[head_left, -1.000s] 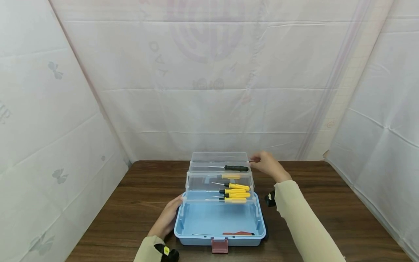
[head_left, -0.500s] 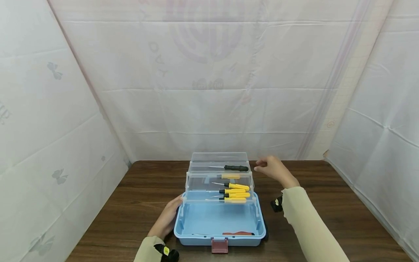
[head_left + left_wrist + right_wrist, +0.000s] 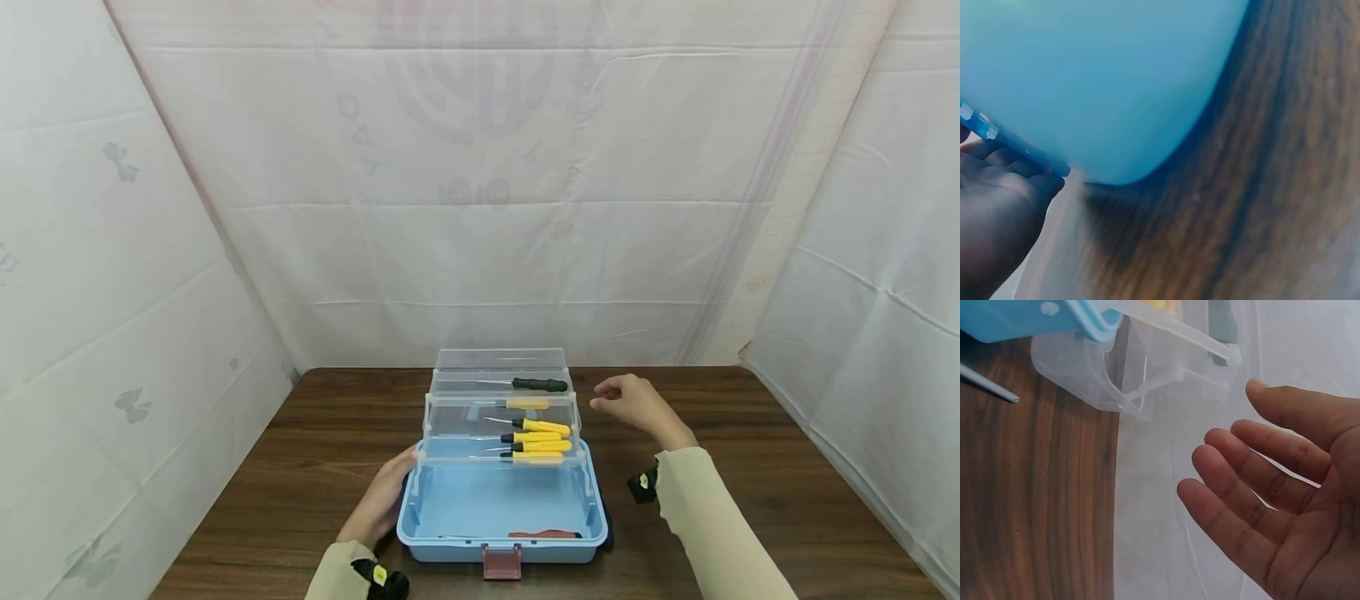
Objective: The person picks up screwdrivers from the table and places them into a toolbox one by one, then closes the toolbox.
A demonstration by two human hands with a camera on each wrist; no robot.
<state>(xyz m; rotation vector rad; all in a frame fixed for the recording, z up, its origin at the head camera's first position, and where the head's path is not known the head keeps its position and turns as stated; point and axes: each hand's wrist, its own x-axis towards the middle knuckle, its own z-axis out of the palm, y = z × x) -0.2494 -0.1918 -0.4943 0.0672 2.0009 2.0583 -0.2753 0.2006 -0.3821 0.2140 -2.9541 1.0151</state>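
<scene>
blue toolbox (image 3: 510, 500) on the wood table (image 3: 322, 467), reddish latch (image 3: 502, 562) on its near side, toward you. red-handled tool (image 3: 546, 534) lies inside the toolbox along its near wall, shaft pointing left. your left hand (image 3: 381, 493) is against the toolbox's left side, fingers at its far left corner; they're partly hidden, can't tell if they grip. clear trays (image 3: 450, 417) rise in steps over the toolbox's far part, yellow-handled tools (image 3: 546, 427) in them, handles to the right. your right hand (image 3: 637, 407) is free, fingers loosely bent round nothing, beyond the toolbox's far right corner, apart from the trays. black-handled screwdriver (image 3: 540, 385) in a tray behind the toolbox's base. white sheet (image 3: 480, 267) behind the toolbox.
</scene>
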